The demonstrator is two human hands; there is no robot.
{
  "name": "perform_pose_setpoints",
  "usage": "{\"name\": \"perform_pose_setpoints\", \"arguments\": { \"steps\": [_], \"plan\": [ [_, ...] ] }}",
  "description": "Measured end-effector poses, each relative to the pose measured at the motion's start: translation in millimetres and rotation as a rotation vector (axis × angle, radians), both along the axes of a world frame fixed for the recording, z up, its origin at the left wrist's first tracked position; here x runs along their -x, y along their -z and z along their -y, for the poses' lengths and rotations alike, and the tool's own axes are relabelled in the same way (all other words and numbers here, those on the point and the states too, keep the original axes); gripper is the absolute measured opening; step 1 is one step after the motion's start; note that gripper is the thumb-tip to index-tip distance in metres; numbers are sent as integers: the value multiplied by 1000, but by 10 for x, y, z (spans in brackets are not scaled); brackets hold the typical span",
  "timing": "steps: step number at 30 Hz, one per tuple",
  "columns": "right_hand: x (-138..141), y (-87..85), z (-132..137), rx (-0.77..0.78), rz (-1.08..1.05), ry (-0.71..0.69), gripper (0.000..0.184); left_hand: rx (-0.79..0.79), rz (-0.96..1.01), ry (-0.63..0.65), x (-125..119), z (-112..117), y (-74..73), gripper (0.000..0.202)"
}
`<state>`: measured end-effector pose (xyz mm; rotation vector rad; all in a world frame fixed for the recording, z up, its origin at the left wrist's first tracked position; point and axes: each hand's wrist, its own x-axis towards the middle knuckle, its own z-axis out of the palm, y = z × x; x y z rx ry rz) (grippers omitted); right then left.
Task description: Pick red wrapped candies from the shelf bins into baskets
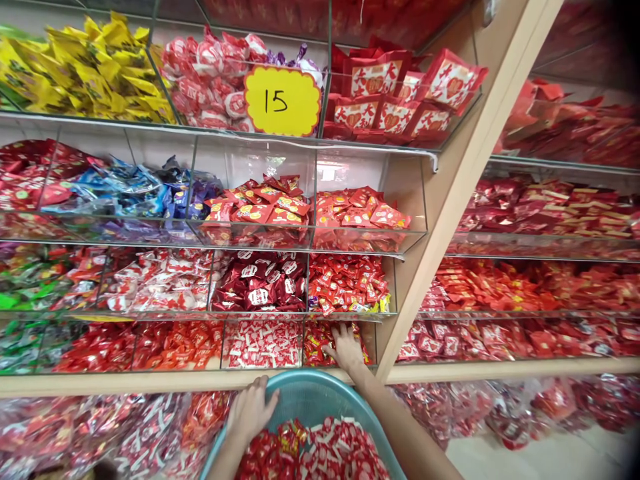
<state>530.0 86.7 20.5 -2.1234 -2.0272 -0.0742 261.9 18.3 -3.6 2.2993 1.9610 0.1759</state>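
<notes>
A teal plastic basket (320,379) sits below the lowest shelf, holding red-wrapped candies (260,453), a few yellow-and-red ones, and red-and-white wrapped candies (345,447). My left hand (251,410) grips the basket's upper left rim, its thumb over the inner side. My right hand (346,348) reaches past the rim into a bottom-shelf bin of small red-and-gold candies (316,341). Its fingers are spread over the candies, and nothing shows in its grasp. The bin to the left holds red-and-white candies (263,343).
Clear-walled bins of wrapped candies fill the shelves above, with a yellow price tag (283,101) reading 15. A slanting wooden upright (450,213) parts off the right-hand shelves. Bagged sweets (90,433) lie beneath the wooden shelf edge (125,383).
</notes>
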Motion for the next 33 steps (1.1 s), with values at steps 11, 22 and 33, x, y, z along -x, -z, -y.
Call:
{"name": "perform_pose_setpoints", "arguments": {
  "steps": [11,22,33],
  "plan": [
    [68,-108,31,41,42,-84,60,0,10,5,2,-14,32,54],
    [-25,-148,-10,33,-87,-160,42,42,14,-1,-20,1,-64,52],
    [-141,-30,-208,-104,-547,-115,32,41,28,-6,-10,21,-66,53]
  ]
}}
